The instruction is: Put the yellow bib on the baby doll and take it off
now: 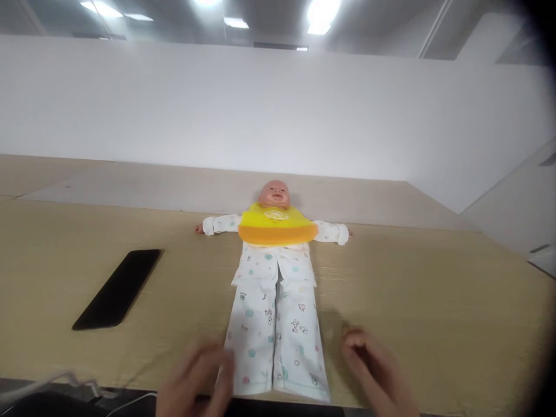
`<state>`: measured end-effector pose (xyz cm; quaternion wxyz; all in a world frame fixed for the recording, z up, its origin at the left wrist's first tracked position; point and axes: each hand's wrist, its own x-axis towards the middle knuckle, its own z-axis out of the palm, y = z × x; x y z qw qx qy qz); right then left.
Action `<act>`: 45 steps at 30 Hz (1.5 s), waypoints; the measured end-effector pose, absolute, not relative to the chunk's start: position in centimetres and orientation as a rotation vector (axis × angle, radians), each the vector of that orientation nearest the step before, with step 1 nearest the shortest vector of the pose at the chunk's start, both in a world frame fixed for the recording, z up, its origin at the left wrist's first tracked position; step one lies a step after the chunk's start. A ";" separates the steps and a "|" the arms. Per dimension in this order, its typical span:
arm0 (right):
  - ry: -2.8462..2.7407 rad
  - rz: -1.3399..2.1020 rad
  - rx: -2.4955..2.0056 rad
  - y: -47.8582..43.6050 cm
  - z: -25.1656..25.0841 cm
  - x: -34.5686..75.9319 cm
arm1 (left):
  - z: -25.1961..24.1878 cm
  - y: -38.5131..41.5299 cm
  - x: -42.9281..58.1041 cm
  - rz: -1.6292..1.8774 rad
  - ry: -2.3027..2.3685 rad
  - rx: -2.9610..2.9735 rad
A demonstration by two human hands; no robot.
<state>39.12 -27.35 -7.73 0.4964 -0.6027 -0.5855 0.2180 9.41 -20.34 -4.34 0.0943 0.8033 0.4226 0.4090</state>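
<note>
A baby doll (277,196) lies on its back on the table, arms stretched out sideways. It wears a white printed top (256,263), white printed trousers (254,324) and a yellow bib (278,223) with an orange lower edge and a citrus-slice print. At the lower left of the trousers, my left hand (195,376) is smeared by motion, its thumb apart from its fingers; it overlaps the trouser leg in view, and I cannot tell whether it touches. My right hand (373,370) is to the right of the trousers, loosely curled with a gap between thumb and fingers, holding nothing visible.
A black flat slab (117,289), like a phone or tablet, lies on the wooden table (412,289) at the left. White cables (65,379) run by the near left edge. Behind the table stands a white wall (217,110).
</note>
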 end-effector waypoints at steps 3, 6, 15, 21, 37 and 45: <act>-1.244 0.618 -1.546 -23.2 -6.6 41.6 | -1.0 -15.0 10.8 1.184 1.383 2.087; -1.175 0.740 -1.552 -19.0 -4.4 43.1 | 2.8 -11.3 12.8 1.056 1.456 1.955; -0.974 0.893 -1.418 -6.7 2.2 44.8 | 6.4 1.1 16.4 1.376 1.362 1.678; -0.712 1.012 -1.395 0.8 1.1 46.0 | 2.4 10.9 18.0 1.160 1.418 1.227; -0.773 1.440 -1.335 10.1 -3.2 46.2 | -1.4 17.7 21.8 0.567 1.009 1.022; -0.791 1.526 -1.233 10.1 -2.5 44.8 | -1.4 17.7 22.2 0.608 0.927 1.021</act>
